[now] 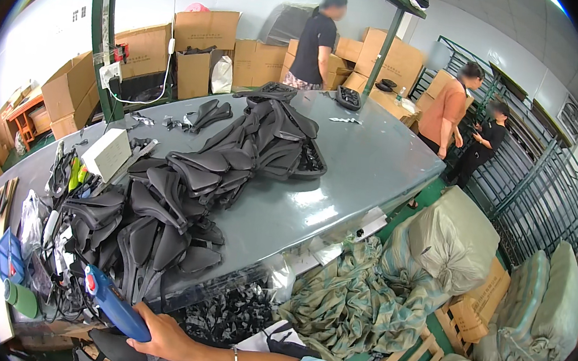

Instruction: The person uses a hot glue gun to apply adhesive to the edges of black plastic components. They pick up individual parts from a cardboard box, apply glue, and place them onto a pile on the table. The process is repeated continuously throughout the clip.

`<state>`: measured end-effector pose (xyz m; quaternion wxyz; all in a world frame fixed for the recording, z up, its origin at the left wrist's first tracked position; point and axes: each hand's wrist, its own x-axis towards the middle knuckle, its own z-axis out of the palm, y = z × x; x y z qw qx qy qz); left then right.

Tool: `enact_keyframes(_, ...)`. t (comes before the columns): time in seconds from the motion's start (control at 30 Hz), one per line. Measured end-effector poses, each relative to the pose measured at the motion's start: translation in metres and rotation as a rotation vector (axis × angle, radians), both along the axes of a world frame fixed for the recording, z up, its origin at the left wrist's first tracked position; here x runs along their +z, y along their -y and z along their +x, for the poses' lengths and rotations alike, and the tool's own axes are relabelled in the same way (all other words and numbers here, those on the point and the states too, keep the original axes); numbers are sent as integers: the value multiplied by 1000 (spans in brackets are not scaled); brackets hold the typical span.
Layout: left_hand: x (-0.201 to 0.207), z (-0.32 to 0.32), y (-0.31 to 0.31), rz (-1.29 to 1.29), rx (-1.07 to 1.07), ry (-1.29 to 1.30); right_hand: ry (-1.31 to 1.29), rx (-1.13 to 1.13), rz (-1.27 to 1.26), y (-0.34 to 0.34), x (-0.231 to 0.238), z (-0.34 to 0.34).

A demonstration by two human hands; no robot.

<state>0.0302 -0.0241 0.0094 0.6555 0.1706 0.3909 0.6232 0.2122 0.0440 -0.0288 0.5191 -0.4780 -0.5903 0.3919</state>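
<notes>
Gripping a blue plastic handheld tool with a red button (112, 305), the right hand (164, 336) has its fingers wrapped tight round the handle at the near edge of the long grey worktable (367, 164), a thin bracelet on its wrist. Just beyond the tool lies a sprawling heap of black moulded foam pieces (183, 198), with a small white cardboard box (106, 153) to the left of it. No left hand shows, seemingly below the picture's edge.
</notes>
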Motion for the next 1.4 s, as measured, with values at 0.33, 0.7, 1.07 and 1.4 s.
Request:
enact_keyframes(0.33, 8, 9, -1, -46, 53, -6, 20, 39, -46, 0, 3, 3)
enact_keyframes(0.7, 13, 7, -1, 36, 40, 24, -20, 64, -74, -4, -2, 3)
enact_keyframes(1.07, 24, 19, -3, 105, 121, 125, -23, 149, -127, -9, 6, 13)
enact_keyframes(1.4, -13, -10, -28, 131, 305, 144, 239, 251, -140, 14, 24, -3)
